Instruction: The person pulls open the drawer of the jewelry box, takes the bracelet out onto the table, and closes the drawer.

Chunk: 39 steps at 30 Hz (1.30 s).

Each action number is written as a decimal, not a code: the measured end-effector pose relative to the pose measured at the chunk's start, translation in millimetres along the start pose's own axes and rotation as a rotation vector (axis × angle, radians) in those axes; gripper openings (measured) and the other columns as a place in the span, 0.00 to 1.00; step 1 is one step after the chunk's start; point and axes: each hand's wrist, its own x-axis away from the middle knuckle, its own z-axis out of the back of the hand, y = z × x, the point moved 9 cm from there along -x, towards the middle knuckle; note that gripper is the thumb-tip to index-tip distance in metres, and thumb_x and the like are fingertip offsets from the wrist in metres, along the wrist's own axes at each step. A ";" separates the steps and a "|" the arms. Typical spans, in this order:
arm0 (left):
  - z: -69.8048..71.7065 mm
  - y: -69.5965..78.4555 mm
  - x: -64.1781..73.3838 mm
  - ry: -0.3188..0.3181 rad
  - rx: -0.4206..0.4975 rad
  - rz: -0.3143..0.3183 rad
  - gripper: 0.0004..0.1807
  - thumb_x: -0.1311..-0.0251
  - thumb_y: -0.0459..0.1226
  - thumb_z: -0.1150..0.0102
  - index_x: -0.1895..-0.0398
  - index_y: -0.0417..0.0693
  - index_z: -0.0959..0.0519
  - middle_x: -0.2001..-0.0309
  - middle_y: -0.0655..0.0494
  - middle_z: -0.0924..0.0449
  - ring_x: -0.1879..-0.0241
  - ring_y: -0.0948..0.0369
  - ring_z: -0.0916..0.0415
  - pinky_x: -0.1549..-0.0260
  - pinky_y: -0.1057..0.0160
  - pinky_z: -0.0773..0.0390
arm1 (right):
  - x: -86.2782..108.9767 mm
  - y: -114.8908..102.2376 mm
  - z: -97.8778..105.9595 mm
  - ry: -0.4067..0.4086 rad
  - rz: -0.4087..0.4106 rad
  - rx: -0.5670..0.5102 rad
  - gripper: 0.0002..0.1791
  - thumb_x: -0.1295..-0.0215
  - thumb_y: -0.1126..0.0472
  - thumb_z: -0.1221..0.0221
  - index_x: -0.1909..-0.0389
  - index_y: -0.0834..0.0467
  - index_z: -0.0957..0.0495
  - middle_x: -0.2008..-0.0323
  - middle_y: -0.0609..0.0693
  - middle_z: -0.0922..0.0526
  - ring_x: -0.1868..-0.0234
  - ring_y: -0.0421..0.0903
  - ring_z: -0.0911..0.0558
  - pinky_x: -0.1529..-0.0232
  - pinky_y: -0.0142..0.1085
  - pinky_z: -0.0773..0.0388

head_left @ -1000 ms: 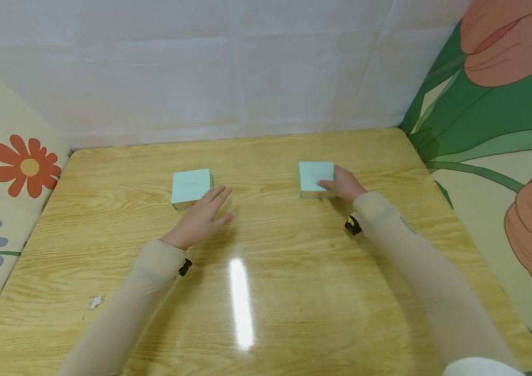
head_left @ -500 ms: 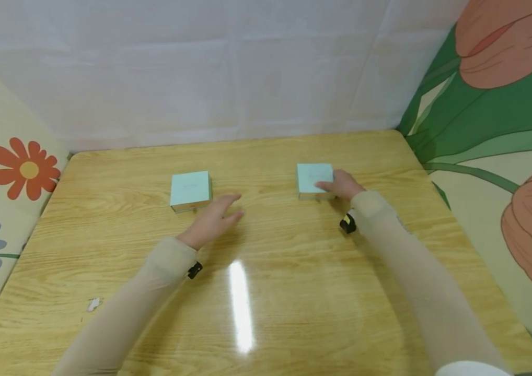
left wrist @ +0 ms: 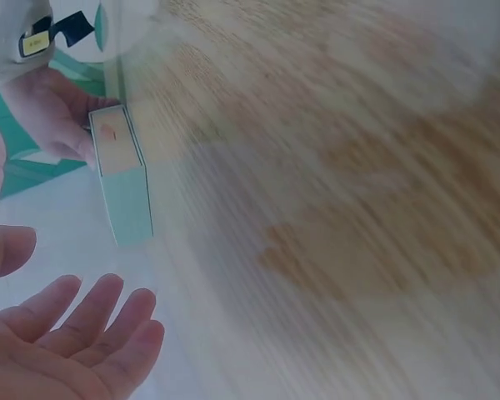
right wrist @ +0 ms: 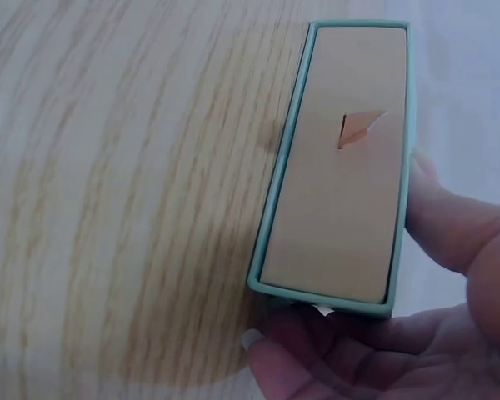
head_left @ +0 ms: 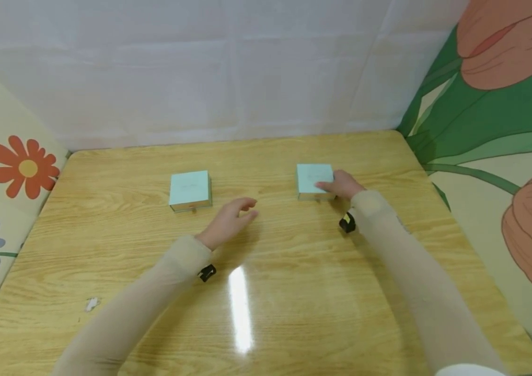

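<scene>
The left turquoise box [head_left: 188, 188] rests on the desk [head_left: 294, 292]. Right of it and nearer the front, the left hand [head_left: 228, 223] is empty, grip loosely spread. Farther right, the right hand [head_left: 345, 185] holds the right turquoise box [head_left: 310, 175] by its right end, over the desk's rear half.
</scene>
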 end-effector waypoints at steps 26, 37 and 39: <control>-39.0 22.4 -26.2 -0.037 0.146 0.043 0.21 0.28 0.37 0.50 0.37 0.33 0.30 0.42 0.41 0.25 0.43 0.48 0.28 0.42 0.53 0.28 | 6.8 3.3 -3.9 -0.020 -0.030 -0.004 0.35 0.26 0.50 0.48 0.40 0.80 0.40 0.42 0.74 0.33 0.46 0.61 0.30 0.39 0.54 0.32; -40.8 24.4 -31.0 -0.009 0.225 0.041 0.19 0.30 0.33 0.49 0.41 0.29 0.29 0.44 0.38 0.24 0.44 0.47 0.27 0.43 0.55 0.27 | 4.7 -1.1 -1.7 -0.013 -0.032 0.005 0.36 0.26 0.50 0.49 0.39 0.80 0.42 0.41 0.75 0.34 0.45 0.62 0.30 0.39 0.54 0.32; -42.1 23.9 -31.9 -0.003 0.231 0.035 0.18 0.30 0.32 0.49 0.42 0.28 0.28 0.45 0.37 0.24 0.44 0.46 0.27 0.43 0.55 0.27 | 4.1 -1.7 -1.5 -0.011 -0.031 0.010 0.37 0.26 0.50 0.49 0.37 0.81 0.44 0.39 0.76 0.36 0.41 0.65 0.32 0.38 0.55 0.34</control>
